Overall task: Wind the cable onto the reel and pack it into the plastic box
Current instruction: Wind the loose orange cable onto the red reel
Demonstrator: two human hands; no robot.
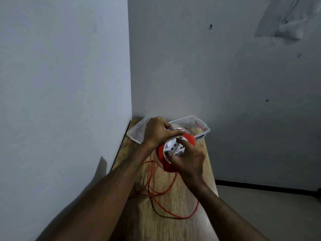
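Note:
An orange reel (162, 152) with a white socket face is held up over the wooden table (173, 228). My left hand (157, 132) grips the reel's upper rim from the far side. My right hand (188, 160) lies on the white socket face with its fingers curled onto it. Orange cable (175, 214) hangs from the reel and lies in loose loops on the table below. The clear plastic box (202, 126) stands open behind the reel, against the wall corner, partly hidden by my left hand.
The narrow table fits into a wall corner, with walls to the left and behind. Its right edge drops to a light floor (269, 214). A clear lid (134, 134) lies by the box's left end.

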